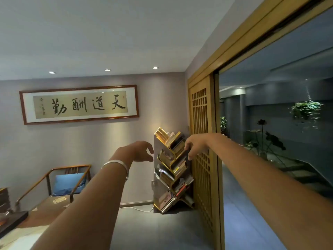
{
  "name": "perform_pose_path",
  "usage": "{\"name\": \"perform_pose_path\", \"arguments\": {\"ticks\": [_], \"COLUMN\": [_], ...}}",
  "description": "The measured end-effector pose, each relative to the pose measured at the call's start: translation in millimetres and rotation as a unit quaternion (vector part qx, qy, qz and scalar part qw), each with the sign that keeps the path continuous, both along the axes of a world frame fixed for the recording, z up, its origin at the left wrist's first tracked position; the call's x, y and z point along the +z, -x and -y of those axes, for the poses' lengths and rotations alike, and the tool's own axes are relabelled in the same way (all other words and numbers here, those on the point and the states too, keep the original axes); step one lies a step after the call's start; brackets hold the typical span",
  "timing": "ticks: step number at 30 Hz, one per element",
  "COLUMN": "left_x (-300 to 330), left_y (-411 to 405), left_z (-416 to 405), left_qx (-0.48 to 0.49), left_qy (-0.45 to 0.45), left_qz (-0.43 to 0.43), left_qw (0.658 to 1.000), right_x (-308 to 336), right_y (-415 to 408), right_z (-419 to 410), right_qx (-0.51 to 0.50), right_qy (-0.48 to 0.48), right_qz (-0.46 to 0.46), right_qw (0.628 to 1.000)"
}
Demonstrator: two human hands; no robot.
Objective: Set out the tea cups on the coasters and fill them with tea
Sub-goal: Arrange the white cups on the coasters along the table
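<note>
Left hand (138,151) and right hand (195,146) outstretched, fingers loosely spread, empty, bookshelf (171,170) beyond, open floor (144,230) below

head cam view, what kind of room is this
Probably a private tea room or study-style sitting room. A framed calligraphy scroll hangs on the wall, a wooden armchair with a blue cushion stands below it, and a tree-shaped bookshelf stands beside a wooden lattice door.

Grey walls, three ceiling spotlights (107,70), framed calligraphy (79,104) on the far wall, wooden armchair (70,181) with blue cushion (69,184) below-left, tree-shaped bookshelf (171,170) in the corner beside a wooden lattice door (202,150), grey tiled floor (144,230).
</note>
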State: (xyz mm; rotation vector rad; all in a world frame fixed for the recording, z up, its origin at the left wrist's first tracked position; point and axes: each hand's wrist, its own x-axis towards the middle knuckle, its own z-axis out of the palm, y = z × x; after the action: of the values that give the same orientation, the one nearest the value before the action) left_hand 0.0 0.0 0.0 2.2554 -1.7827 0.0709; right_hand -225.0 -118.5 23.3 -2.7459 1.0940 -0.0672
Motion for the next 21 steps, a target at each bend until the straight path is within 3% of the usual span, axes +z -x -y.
{"name": "perform_pose_path", "arguments": {"ticks": [9,21], "left_x": [15,1], "left_y": [-64,-203], "left_z": [168,327], "left_qx": [0.028,0.101], "left_qy": [0.007,-0.020], "left_qz": [-0.008,-0.020], "left_qw": [1.000,0.995], "right_x": [29,19], "right_y": [-72,-198], "right_z": [169,336], "right_qx": [0.028,0.062], "right_qy": [0.025,0.017], "right_qz": [0.018,0.054], "right_qw": [0.999,0.996]}}
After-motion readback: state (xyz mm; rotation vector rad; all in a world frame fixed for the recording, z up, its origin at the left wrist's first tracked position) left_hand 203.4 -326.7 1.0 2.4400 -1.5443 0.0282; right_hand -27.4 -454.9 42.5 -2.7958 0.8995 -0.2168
